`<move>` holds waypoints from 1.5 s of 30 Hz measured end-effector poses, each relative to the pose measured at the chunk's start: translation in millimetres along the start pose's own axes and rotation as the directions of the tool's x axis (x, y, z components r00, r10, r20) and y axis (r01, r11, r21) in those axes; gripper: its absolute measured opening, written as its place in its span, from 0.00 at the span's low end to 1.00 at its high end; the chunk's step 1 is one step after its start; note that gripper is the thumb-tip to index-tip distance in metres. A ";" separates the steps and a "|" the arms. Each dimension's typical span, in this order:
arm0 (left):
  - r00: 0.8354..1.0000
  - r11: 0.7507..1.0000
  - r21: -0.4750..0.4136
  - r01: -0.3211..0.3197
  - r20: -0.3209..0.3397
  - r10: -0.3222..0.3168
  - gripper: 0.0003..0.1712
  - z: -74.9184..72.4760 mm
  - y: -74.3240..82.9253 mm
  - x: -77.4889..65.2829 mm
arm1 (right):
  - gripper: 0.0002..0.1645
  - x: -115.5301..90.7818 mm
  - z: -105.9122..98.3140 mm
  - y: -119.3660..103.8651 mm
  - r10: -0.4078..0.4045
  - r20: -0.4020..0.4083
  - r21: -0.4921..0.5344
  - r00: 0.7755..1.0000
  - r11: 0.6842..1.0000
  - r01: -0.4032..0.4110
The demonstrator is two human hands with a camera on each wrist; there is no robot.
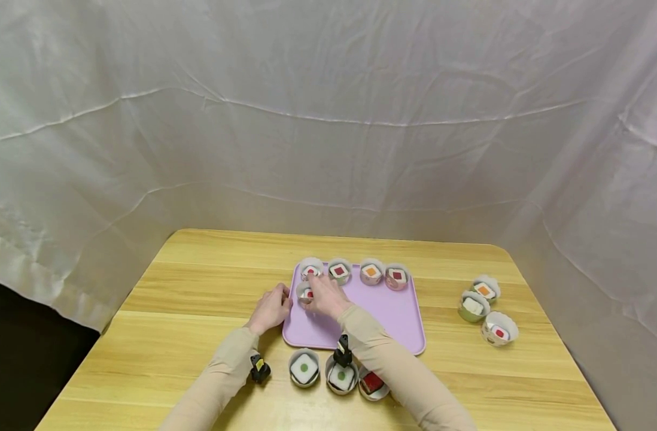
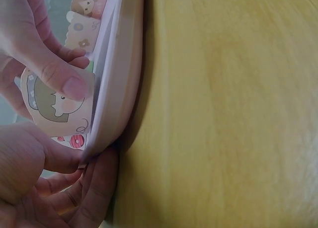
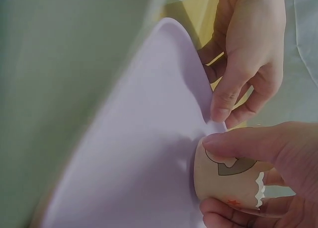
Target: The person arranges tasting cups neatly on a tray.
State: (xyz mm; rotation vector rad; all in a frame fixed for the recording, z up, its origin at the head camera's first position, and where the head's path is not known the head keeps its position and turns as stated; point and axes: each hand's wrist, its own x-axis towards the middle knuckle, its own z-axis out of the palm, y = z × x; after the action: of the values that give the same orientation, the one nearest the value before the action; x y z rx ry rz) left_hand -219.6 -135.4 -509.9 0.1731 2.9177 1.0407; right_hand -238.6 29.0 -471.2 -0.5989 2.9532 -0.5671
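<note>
A lilac tray (image 1: pixel 382 317) lies on the wooden table. My right hand (image 1: pixel 328 296) grips a paper cupcake cup (image 3: pixel 226 181) by its sides, thumb on the printed cartoon face, at the tray's left part. A white piece with a red centre shows inside that cup in the head view. At the tray's left edge, my left hand (image 1: pixel 270 308) pinches the rim between thumb and fingers, as the left wrist view shows. Along the tray's back edge stand several filled cups, such as one with a red-centred piece (image 1: pixel 310 270) and one with an orange-centred piece (image 1: pixel 371 272).
In front of the tray stand two cups with green-dotted white pieces (image 1: pixel 304 369) and a cup with a dark red piece (image 1: pixel 371 383), partly under my right sleeve. Three more cups (image 1: pixel 499 330) cluster at the table's right. Pale curtains (image 1: pixel 328 149) hang behind.
</note>
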 end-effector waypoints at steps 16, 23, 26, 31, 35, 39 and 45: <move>1.000 1.000 -0.001 -0.010 -0.010 0.010 0.05 0.7 -1.4 1.4 | 0.31 2.6 3.9 -0.9 0.029 0.022 0.028 0.999 0.999 -0.029; 1.000 1.000 -0.003 -0.004 0.000 0.004 0.07 1.0 -1.8 0.9 | 0.31 1.1 3.5 -0.8 0.024 0.019 0.028 1.000 0.999 -0.025; 1.000 1.000 0.001 -0.003 -0.004 0.003 0.06 1.0 -2.0 1.3 | 0.31 0.4 3.3 -1.1 0.022 0.018 0.026 1.000 0.999 -0.023; 1.000 1.000 0.006 -0.006 -0.011 0.006 0.06 0.3 -2.0 1.6 | 0.30 0.0 3.0 -1.6 0.013 0.011 0.020 1.000 1.000 -0.013; 1.000 1.000 0.003 -0.011 -0.015 0.011 0.06 0.6 -1.6 1.1 | 0.32 0.4 3.6 -1.1 0.002 0.007 0.015 1.000 1.000 -0.002; 0.999 1.000 0.006 -0.029 -0.024 0.029 0.05 0.5 -1.0 0.1 | 0.34 1.0 4.8 0.2 -0.016 0.006 0.013 1.000 1.000 0.016; 0.999 0.999 0.009 -0.032 -0.024 0.033 0.05 0.5 -1.0 -0.3 | 0.37 1.1 6.4 1.2 -0.025 0.004 0.020 1.000 0.999 0.025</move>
State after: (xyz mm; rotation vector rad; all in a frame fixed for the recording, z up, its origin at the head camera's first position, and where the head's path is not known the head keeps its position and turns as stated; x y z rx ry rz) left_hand -219.3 -135.9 -511.0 0.2105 2.9510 1.0422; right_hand -239.2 27.5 -477.6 -0.6357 2.9365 -0.5962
